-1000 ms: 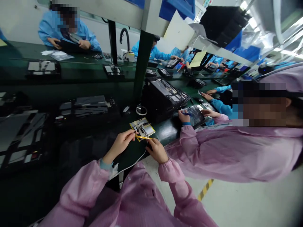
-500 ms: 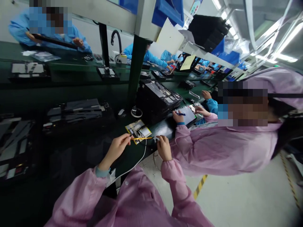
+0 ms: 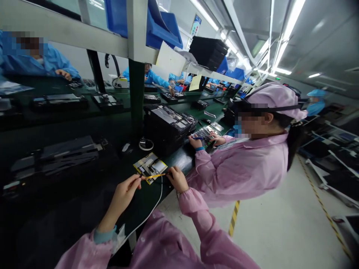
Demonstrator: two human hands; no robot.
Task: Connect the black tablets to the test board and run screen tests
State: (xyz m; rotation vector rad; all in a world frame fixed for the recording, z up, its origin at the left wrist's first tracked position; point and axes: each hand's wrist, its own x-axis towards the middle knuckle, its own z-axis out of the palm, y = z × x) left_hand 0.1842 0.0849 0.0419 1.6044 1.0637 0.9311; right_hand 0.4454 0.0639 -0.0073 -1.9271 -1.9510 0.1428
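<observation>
A thin yellow strip (image 3: 155, 176) stretches between my two hands just above the dark green bench (image 3: 117, 130). My left hand (image 3: 125, 194) pinches its left end, fingers closed. The other end is pinched by my right hand (image 3: 176, 178), also closed. Right behind the strip lies a small yellow-edged board with silver patches (image 3: 150, 166). A white cable (image 3: 157, 200) runs from near my right hand back toward my body.
A stack of black trays (image 3: 166, 129) stands behind the board, beside a green post (image 3: 136, 97). A tape roll (image 3: 146, 144) lies at its foot. A person in pink (image 3: 241, 168) works to my right. Black devices (image 3: 67, 153) line the belt; people in blue sit across.
The view has swung up and to the right. My hands hold the strip as before, now a little farther apart and lower in the picture.
</observation>
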